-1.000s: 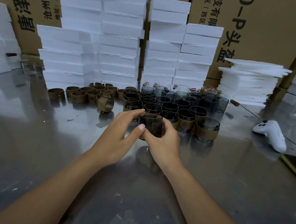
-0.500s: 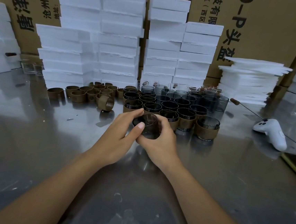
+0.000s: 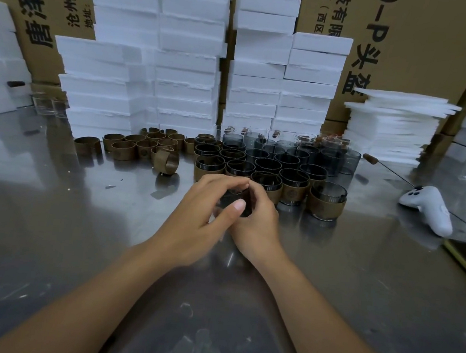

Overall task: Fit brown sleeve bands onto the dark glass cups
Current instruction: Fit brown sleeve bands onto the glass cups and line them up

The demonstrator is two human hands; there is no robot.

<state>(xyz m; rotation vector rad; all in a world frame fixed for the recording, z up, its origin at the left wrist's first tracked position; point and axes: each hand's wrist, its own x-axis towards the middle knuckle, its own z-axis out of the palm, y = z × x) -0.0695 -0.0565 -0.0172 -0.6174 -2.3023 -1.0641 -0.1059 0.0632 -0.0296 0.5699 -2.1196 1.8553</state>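
Both hands meet just in front of the cup cluster, low over the steel table (image 3: 78,232). The left hand (image 3: 199,215) curls over one dark glass cup (image 3: 228,198) from above and the near side, thumb lying across its front. The right hand (image 3: 258,224) wraps it from the right, fingers bent round the far wall. Grip: both hands closed on this one cup. Only a small dark patch of glass shows between the fingers. Whether a band sits on it, and how far up, cannot tell: hidden. Whether the base touches the table is likewise hidden. Judged step: seating or squaring a sleeve on this cup. Banded cups (image 3: 327,204) stand just behind and right of the hands in the front row, bare dark cups (image 3: 285,153) further back. Loose brown bands (image 3: 132,145) lie to the left, with one tipped band (image 3: 167,163) on edge. Risks: (1) the glass looks smooth and the hold is partly fingertip, so a hard push on a tight band could squirt the cup out onto the steel and chip or crack it. (2) Uneven pressure from the two hands would leave the band skewed or creased. (3) The right hand's fingers are close to the front-row banded cups, and a sideways jerk could knock those into one another. (4) Setting down into that tight row risks glass-to-glass contact.
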